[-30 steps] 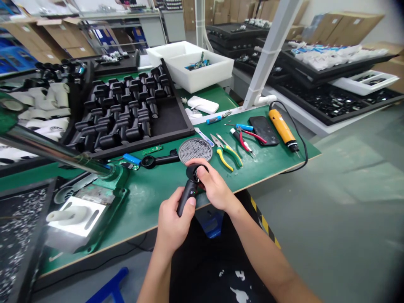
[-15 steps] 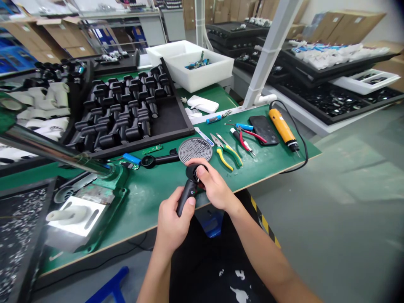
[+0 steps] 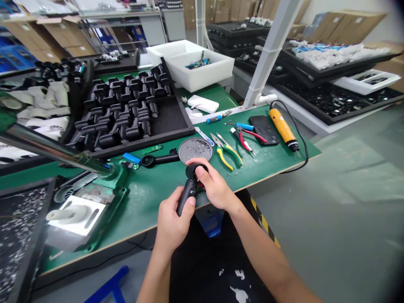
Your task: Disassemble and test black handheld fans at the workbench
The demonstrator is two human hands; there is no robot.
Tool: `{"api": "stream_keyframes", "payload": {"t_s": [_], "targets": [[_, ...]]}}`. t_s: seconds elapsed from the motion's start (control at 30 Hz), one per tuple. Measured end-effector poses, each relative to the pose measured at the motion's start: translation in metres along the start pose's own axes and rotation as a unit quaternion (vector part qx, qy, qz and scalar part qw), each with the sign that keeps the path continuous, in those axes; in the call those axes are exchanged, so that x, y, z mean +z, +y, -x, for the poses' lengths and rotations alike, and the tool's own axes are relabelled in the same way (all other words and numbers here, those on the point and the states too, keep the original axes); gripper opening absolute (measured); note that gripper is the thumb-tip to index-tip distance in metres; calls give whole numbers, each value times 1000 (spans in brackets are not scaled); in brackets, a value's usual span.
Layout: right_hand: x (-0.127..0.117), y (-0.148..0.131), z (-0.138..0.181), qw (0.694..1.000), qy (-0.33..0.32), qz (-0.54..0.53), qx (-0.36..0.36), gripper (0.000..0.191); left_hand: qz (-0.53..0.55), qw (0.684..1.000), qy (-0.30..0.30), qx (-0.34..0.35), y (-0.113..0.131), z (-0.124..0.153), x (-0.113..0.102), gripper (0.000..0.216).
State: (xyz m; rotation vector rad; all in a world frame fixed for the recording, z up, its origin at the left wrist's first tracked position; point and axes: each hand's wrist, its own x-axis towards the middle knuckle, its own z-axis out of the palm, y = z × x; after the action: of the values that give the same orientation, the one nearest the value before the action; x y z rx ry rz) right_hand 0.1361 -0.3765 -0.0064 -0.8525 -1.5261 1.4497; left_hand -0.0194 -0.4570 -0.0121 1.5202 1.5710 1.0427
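Black plastic round-headed device (image 3: 188, 189) clamped at bottom by left hand (image 3: 174, 219), at top by right hand (image 3: 217, 187), apparently for steadiness.

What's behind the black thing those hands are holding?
Past the top of the black thing you can see a grey disc on the green table. The right hand covers a bit of the disc's near edge. What's directly behind the black thing is hidden.

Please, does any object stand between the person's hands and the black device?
Nothing visible does: the left hand grips the black device by its handle and the right hand holds its round head. The grey perforated disc lies beyond, not between.
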Motion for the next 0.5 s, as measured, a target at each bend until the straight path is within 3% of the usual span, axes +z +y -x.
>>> {"api": "stream_keyframes", "payload": {"t_s": [0.5], "targets": [[0,1,0,1000,3,0,0,37,-4,1000,2,3,-1,1,0,32]]}}
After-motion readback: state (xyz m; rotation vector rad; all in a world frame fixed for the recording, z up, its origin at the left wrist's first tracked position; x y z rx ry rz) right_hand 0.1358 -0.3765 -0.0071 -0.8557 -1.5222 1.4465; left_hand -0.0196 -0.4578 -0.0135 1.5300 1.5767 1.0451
